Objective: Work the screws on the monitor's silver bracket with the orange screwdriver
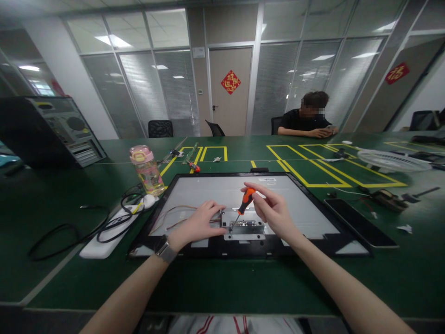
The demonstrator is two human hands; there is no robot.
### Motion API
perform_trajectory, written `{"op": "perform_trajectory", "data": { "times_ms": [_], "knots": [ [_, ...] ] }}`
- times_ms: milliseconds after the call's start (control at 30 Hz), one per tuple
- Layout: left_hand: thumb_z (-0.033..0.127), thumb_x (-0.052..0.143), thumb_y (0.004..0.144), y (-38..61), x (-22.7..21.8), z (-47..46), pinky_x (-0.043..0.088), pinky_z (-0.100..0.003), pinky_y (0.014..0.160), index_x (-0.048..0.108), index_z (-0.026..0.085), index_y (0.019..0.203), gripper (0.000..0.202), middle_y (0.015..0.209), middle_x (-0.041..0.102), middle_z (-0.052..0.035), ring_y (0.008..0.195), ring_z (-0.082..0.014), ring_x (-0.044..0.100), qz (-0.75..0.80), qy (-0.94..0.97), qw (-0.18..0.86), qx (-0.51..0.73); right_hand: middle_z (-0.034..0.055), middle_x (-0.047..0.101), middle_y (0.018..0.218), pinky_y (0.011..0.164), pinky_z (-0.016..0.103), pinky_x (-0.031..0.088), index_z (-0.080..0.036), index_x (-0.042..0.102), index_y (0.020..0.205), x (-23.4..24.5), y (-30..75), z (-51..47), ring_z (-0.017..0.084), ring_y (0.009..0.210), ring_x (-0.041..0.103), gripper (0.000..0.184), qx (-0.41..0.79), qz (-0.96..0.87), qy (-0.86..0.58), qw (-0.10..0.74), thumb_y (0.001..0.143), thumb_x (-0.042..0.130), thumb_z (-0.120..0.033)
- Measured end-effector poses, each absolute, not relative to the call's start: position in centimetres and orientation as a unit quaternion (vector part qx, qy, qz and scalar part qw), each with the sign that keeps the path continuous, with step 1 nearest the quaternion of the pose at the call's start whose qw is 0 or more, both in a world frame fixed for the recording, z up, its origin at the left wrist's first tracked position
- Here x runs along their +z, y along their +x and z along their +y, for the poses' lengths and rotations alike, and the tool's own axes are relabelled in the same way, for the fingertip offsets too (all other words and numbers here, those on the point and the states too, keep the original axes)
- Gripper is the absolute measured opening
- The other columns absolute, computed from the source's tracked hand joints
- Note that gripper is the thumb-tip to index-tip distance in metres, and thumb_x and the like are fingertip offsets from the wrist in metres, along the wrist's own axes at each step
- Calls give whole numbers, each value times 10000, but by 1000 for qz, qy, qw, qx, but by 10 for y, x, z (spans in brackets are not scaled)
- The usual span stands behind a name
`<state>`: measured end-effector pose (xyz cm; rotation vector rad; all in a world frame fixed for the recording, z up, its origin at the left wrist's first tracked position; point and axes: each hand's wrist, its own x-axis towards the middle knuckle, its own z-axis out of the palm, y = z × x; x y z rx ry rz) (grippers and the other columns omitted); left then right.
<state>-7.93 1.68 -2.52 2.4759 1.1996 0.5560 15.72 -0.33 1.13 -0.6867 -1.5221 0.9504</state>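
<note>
My right hand (274, 208) grips an orange and black screwdriver (247, 199) by its handle, the shaft slanting down to the left. Its tip meets the lower left part of a silver metal bracket (257, 229). Against the bracket's left end, my left hand (200, 222) has its thumb low and its forefinger high, pinching that end. Under both hands lies a flat display panel (208, 189) with a grey back and a black frame. Thin wires (174, 208) run across the panel to the left of the bracket.
A pink-lidded bottle (148, 171) and a white power strip (104, 239) with black cables stand left. At right are a black phone-like slab (359, 222) and a white fan grille (392, 160). A computer case (52, 130) is far left. Another person (308, 118) sits across the table.
</note>
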Motion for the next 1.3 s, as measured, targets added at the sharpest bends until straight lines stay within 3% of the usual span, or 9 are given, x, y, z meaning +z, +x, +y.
{"op": "perform_trajectory", "data": {
  "times_ms": [167, 333, 500, 667, 867, 1033, 1200, 1300],
  "knots": [
    [421, 715, 785, -80, -27, 18, 441, -389, 969, 519, 240, 1306, 585, 1172, 529, -74, 1085, -247, 529, 410, 875, 161, 202, 76, 662, 1077, 338, 192, 298, -310, 617, 1274, 10, 155, -5, 19, 401, 369, 345, 382, -672, -289, 565, 945, 516, -335],
    [429, 714, 787, -80, -28, 19, 442, -387, 965, 510, 241, 1312, 594, 1169, 526, -73, 1080, -244, 530, 412, 874, 164, 201, 36, 581, 985, 470, 205, 462, -283, 719, 1079, 8, 154, -3, 97, 655, 575, 234, 302, -674, -294, 607, 854, 658, -272],
    [430, 712, 787, -80, -26, 18, 436, -387, 974, 517, 239, 1304, 585, 1173, 526, -73, 1088, -245, 524, 410, 873, 170, 201, 58, 596, 1067, 386, 191, 414, -299, 646, 1212, 8, 155, -5, 65, 551, 504, 304, 307, -693, -287, 586, 941, 510, -279],
    [448, 703, 792, -80, -27, 18, 441, -391, 961, 514, 256, 1311, 585, 1169, 527, -69, 1078, -247, 527, 410, 873, 169, 205, 43, 582, 958, 525, 254, 525, -266, 700, 1089, 8, 153, -5, 138, 726, 592, 232, 269, -691, -294, 603, 866, 634, -262],
    [423, 718, 783, -81, -29, 20, 438, -392, 963, 514, 257, 1311, 590, 1167, 526, -68, 1073, -244, 524, 410, 874, 165, 205, 64, 586, 1075, 507, 240, 515, -300, 632, 1223, 8, 153, -6, 124, 722, 598, 312, 295, -703, -282, 583, 935, 519, -263],
    [433, 713, 786, -80, -27, 18, 438, -388, 967, 511, 240, 1314, 598, 1167, 525, -71, 1078, -245, 525, 415, 872, 164, 200, 42, 567, 965, 535, 260, 530, -271, 685, 1131, 5, 153, -4, 126, 692, 577, 267, 263, -695, -300, 599, 868, 638, -269],
    [426, 713, 786, -80, -27, 18, 441, -385, 956, 512, 257, 1314, 589, 1160, 528, -68, 1063, -242, 530, 413, 873, 161, 204, 69, 598, 1145, 405, 200, 437, -330, 577, 1301, 5, 155, -6, 65, 546, 493, 368, 299, -709, -277, 576, 953, 478, -263],
    [443, 706, 791, -80, -27, 18, 444, -386, 949, 512, 256, 1314, 589, 1162, 530, -70, 1060, -243, 532, 411, 874, 164, 202, 49, 620, 1048, 458, 222, 475, -316, 604, 1268, 6, 154, -6, 85, 587, 530, 356, 285, -707, -288, 580, 927, 530, -243]
  ]
}}
